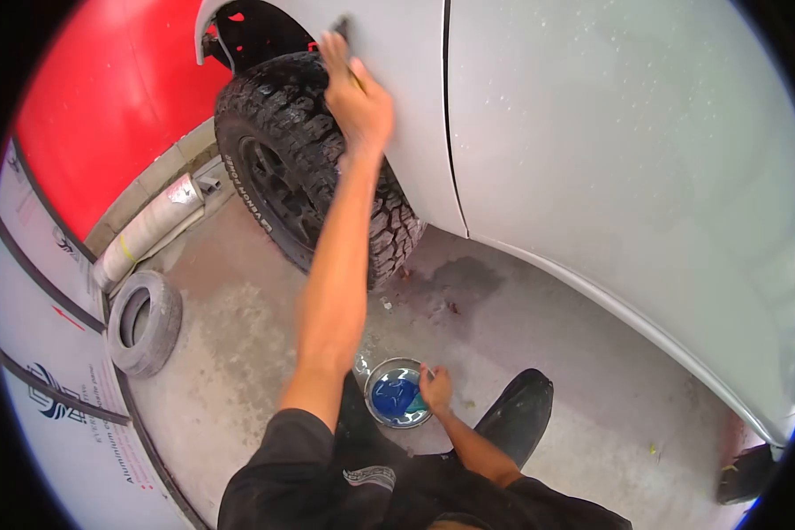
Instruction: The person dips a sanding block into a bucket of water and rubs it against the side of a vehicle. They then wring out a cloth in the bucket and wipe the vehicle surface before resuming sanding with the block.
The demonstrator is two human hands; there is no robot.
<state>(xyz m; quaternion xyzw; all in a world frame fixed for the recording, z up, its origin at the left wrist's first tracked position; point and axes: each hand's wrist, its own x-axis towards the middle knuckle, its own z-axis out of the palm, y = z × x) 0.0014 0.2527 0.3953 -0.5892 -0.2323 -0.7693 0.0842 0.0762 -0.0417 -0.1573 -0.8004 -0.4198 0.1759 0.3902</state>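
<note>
My left hand (359, 106) is raised against the light grey car fender (397, 53) just above the front tyre (300, 168). Its fingers are closed around a thin, dark-tipped thing with a yellowish edge, too blurred to name. Low in the view, my right hand (436, 390) grips the rim of a round metal bowl (370, 410). Blue liquid (393, 390) fills part of the bowl, with a teal patch close to my fingers. The tyre is black and chunky, with white letters on its sidewall.
A car door (609, 132) with droplets fills the right side. Wet patches (459, 283) mark the concrete floor (212, 300). To the left lie a loose grey tyre (146, 325) and a wrapped roll (146, 234) beside printed panels (57, 353). My boot (517, 413) is near the bowl.
</note>
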